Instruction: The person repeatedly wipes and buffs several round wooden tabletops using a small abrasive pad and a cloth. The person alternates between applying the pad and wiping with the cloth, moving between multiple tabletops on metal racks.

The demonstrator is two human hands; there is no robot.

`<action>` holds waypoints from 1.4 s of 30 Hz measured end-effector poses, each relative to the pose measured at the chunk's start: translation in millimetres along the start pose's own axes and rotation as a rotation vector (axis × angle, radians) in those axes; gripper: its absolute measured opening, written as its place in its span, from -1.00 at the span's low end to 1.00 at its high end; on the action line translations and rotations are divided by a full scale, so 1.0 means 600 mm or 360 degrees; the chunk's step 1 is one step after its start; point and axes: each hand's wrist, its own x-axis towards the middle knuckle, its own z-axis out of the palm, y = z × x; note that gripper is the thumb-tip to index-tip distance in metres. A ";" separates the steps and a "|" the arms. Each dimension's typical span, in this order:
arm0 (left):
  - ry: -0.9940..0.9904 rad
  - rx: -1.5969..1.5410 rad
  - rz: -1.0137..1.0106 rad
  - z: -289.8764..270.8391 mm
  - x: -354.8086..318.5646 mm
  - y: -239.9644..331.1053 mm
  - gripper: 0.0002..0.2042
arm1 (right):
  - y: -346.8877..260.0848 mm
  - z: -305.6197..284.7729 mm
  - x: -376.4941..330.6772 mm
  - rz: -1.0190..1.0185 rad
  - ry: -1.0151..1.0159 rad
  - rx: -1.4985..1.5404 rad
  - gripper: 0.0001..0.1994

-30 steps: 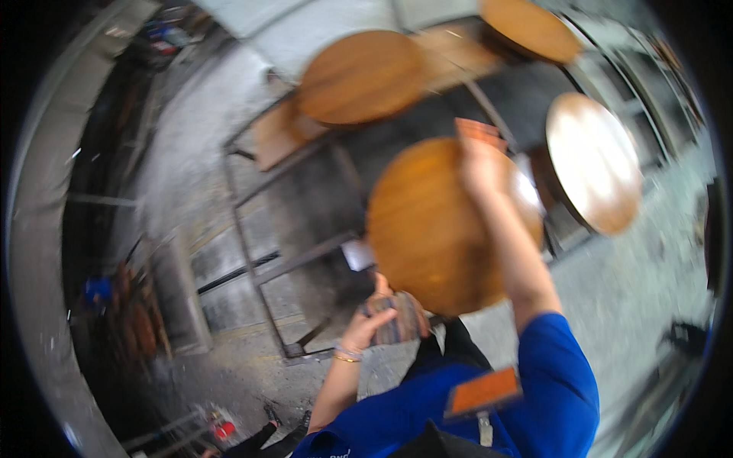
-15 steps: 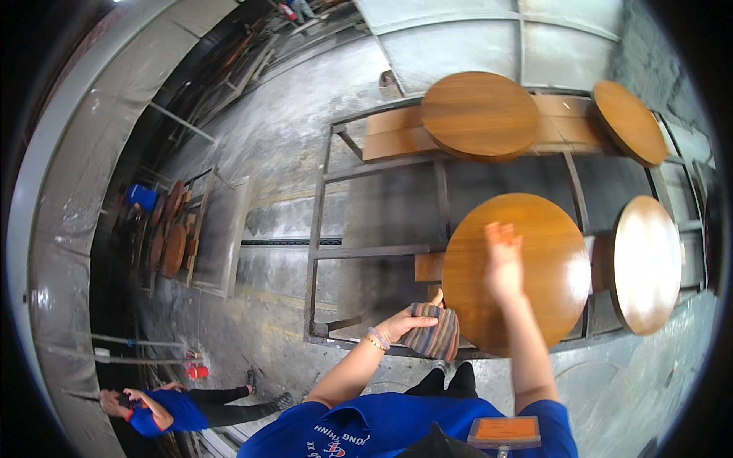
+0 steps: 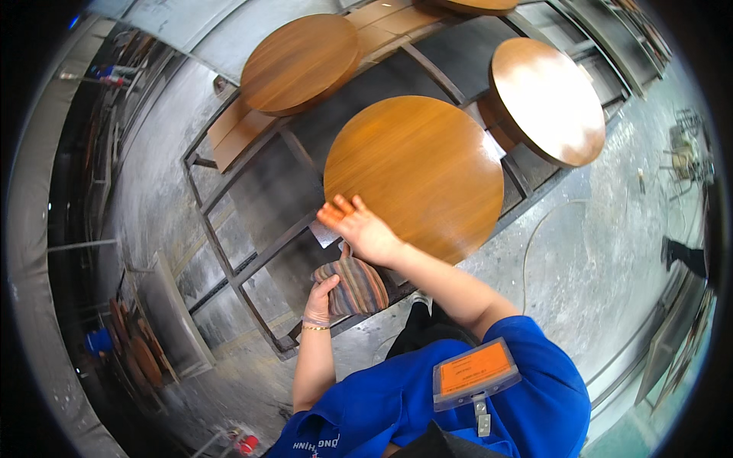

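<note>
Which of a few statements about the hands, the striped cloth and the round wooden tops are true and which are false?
1. The right hand lies flat on the near edge of the nearest round wooden top. True.
2. The left hand holds a paintbrush. False: it grips a striped cloth.
3. The round tops rest on a metal frame rack. True.
4. The striped cloth lies on the middle of the nearest top. False: it is below that top's edge, by the frame.
5. Only one round top is in view. False: several are, among them a glossy top to the right.

Head-worn fisheye, steeply downward, close
</note>
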 end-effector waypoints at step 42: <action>-0.0561 -0.0554 -0.0181 0.074 -0.003 -0.097 -0.02 | 0.218 -0.224 -0.214 0.1360 0.0942 -0.0655 -0.30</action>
